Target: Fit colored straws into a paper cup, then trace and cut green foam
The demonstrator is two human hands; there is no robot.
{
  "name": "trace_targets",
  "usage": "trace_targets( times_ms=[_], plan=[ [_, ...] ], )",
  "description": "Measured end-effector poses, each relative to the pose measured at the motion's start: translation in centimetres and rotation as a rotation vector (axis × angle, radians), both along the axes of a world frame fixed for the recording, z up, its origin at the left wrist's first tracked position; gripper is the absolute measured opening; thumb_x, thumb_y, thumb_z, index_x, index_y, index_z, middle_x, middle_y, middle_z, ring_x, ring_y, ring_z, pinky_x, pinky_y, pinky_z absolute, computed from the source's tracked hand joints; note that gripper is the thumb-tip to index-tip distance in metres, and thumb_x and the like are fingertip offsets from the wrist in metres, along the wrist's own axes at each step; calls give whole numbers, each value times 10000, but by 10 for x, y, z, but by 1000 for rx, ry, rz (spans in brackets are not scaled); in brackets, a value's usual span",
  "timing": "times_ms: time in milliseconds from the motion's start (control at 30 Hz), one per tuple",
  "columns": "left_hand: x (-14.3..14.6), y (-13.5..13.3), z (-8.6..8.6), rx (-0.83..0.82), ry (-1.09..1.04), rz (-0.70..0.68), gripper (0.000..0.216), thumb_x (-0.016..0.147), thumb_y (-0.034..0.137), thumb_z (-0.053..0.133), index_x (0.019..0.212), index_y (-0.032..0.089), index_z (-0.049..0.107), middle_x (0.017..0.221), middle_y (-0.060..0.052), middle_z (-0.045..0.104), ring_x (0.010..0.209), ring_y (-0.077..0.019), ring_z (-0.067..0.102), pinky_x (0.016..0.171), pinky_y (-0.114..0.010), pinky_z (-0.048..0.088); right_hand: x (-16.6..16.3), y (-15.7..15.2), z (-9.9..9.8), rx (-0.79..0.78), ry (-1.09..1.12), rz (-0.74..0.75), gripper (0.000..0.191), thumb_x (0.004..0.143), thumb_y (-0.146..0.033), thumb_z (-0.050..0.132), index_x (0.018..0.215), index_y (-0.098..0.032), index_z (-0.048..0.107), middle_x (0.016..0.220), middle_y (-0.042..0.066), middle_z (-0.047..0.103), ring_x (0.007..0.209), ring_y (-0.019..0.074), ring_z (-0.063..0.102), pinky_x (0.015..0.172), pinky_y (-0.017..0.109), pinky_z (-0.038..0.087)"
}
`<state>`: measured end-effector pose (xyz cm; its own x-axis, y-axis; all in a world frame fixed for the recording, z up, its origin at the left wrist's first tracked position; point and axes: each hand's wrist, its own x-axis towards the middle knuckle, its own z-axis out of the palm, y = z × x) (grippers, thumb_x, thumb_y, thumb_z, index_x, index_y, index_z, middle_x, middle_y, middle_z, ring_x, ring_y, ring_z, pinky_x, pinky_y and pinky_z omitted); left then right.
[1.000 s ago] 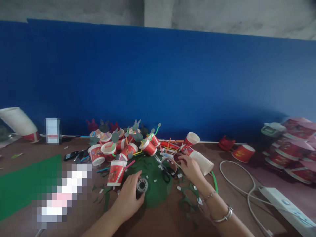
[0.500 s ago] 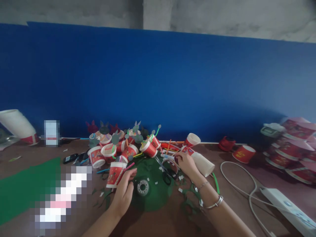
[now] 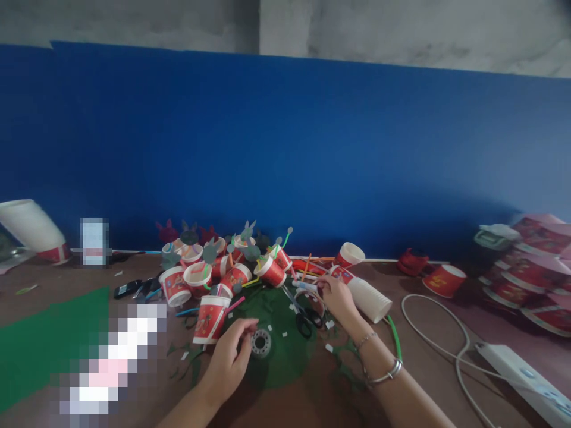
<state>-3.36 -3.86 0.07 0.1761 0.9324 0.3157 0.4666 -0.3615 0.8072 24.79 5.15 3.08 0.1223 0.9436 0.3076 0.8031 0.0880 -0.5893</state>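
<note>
Beside the right hand (image 3: 339,297), stacked cups (image 3: 370,299) lie sideways, scissors (image 3: 300,310) nearby.

From the tape roll (image 3: 268,344) on the table (image 3: 285,413), the scissors (image 3: 300,310) lie near at two o'clock, nested cups (image 3: 369,299) farther that way. The cup cluster (image 3: 234,278) sits at eleven, the power strip (image 3: 520,375) at three, with seemingly piled cups (image 3: 533,270) behind the strip.

The left hand (image 3: 232,353) curved beside a grey ring (image 3: 267,349) on the desk (image 3: 267,410); the right hand (image 3: 336,297) was at a pale tube's (image 3: 307,286) end, near scissors (image 3: 298,309) and clustered red cups (image 3: 212,319).
</note>
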Motion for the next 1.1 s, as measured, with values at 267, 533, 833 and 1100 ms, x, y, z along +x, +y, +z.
trace_targets(
  times_ms=[267, 533, 833, 1100],
  plan=[
    [-1, 2, -4, 10, 18, 10, 248, 881, 246, 400, 1057, 200, 568, 991, -80, 664, 949, -211, 621, 847, -350, 501, 28, -1, 11, 38, 251, -67, 396, 690, -131, 364, 1013, -138, 594, 822, 75, 702, 629, 182, 654, 587, 284, 511],
    [-3, 4, -9, 63, 16, 16, 243, 863, 227, 424, 1052, 201, 575, 969, -72, 670, 911, -206, 635, 814, -337, 518, 44, 0, 12, 20, 360, -71, 325, 740, -190, 404, 1007, -145, 584, 758, 66, 701, 554, 162, 656, 505, 246, 518],
    [-2, 3, -4, 110, 7, 38, 239, 869, 245, 421, 1026, 189, 592, 941, -76, 679, 880, -204, 649, 786, -323, 531, 30, -5, 6, -54, 195, 25, 273, 771, -227, 410, 883, -162, 650, 656, 38, 688, 536, 163, 634, 506, 241, 481],
    [-2, 2, -1, 125, 5, 40, 236, 859, 231, 428, 1010, 192, 605, 914, -70, 686, 848, -199, 658, 765, -309, 540, -9, -12, 3, -27, -13, 157, 248, 760, -179, 460, 871, -159, 682, 919, 80, 703, 881, 216, 632, 818, 310, 462]
  ],
)
